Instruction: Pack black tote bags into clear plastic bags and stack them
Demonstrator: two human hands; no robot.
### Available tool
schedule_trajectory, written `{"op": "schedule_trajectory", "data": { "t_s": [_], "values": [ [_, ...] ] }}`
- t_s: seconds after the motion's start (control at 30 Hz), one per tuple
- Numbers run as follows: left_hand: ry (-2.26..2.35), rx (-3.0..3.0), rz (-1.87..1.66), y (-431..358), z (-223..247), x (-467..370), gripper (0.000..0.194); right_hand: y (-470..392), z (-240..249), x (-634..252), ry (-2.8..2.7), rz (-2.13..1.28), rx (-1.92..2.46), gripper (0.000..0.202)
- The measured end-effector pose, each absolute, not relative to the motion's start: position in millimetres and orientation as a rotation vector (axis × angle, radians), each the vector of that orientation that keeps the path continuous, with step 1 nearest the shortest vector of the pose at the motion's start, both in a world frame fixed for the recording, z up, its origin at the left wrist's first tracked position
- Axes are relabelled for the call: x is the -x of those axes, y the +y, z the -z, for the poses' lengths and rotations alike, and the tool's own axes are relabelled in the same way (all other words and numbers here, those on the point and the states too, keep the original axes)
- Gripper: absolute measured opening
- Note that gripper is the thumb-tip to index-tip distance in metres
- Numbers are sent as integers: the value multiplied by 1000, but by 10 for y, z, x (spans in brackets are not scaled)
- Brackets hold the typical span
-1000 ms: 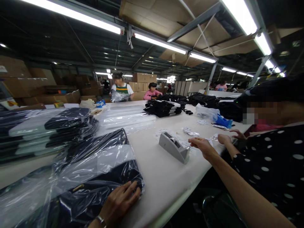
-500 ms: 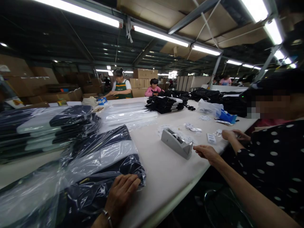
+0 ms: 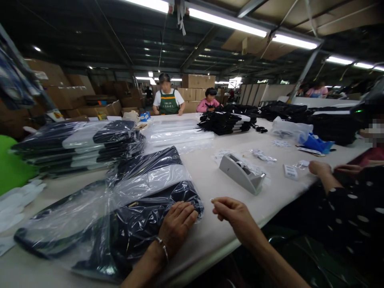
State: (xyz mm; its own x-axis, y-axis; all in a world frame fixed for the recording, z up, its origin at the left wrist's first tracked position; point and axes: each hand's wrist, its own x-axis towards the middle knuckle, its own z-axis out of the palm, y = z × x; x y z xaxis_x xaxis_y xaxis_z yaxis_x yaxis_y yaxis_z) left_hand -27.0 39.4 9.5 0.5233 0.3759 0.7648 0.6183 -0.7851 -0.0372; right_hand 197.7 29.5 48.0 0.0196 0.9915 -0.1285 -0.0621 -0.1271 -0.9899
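One wrapped dark article (image 3: 150, 194), lying flat on the near part of the counter (image 3: 199, 168), under the person's left hand. Hands of the person, two: the left hand (image 3: 178, 222), palm down and spread loosely over the article's near right corner, grasping nothing, one metal bracelet (image 3: 162, 248) at the wrist; the right hand (image 3: 235, 214), just beside that corner, thumb and forefinger pinched on one small pale piece (image 3: 212, 199), too small to identify. Article's appearance: navy to black, crossed by one broad pale grey band, one small gold-coloured detail near the middle; covering of clear, glossy film, creased throughout, slack and spreading towards the left. Beside it, right: one grey tape dispenser (image 3: 240, 172), upright, touching neither hand. Behind the dispenser: small white labels (image 3: 263, 156), several, overlapping, count not certain. Left: one stack of similar wrapped articles (image 3: 81, 150), several layers. Farther back: clear flat sleeves (image 3: 180, 134), number unclear; one pile of black goods (image 3: 223, 123); one translucent bag (image 3: 291, 130); one blue packet (image 3: 318, 143). Co-workers around the counter, three: one in a green apron (image 3: 168, 105), one in a pink top (image 3: 205, 106), one with a polka-dot sleeve (image 3: 348, 204) at right.
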Motion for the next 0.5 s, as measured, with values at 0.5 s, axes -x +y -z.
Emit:
{"op": "schedule_trajectory", "data": {
  "t_s": [0.5],
  "values": [
    [-816,2429,1053,403,39,282,17,267,-328,-1415,-880,-1387,1287,50]
  ]
}}
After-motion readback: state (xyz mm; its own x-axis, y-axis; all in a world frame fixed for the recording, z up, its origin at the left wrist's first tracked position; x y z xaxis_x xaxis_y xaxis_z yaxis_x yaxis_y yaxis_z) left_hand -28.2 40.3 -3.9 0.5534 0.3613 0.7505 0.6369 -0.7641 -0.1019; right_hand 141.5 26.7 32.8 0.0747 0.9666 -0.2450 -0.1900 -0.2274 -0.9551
